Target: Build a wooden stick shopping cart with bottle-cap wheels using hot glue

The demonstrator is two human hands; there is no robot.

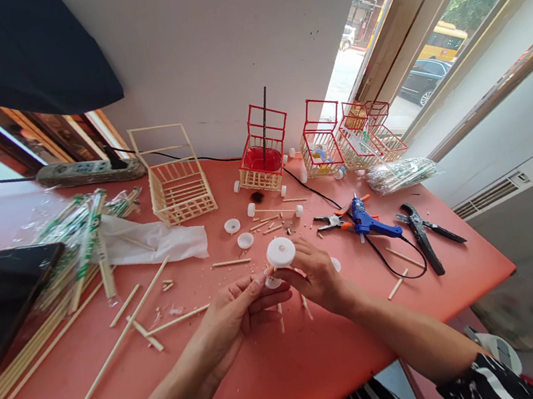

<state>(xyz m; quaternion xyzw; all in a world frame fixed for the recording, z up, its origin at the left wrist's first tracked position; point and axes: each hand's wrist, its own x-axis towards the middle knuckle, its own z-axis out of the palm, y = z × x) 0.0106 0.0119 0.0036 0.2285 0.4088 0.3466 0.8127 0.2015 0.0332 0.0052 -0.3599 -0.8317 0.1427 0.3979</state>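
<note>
A white cap (280, 252) is held above the middle of the counter (284, 372), between the two hands. It is formed as a shallow round disc, plain and smooth, with its face turned up and a small tan spot seen near the centre. It is gripped at the rim by the right hand (317, 273), whose thumb and fingers are closed on it. Just below, a lower cap (274, 283), partly hidden, is pinched by the thumb and forefinger of the left hand (246, 302); that hand's other fingers are held loosely open. Whether the two caps are joined cannot be told.

Bare room is offered between the forearms, down to the front edge, which is slanted up toward the right corner; another bare strip is found beyond the right forearm. On the right, space is taken up by pliers (333, 221), a glue gun (371, 223) and cutters (421, 235). Ahead, the surface is littered with scraps and an axle (276, 211), and the wall (203, 54) is lined with carts (184, 210). On the left, the way is crossed by a long stick (114, 355).
</note>
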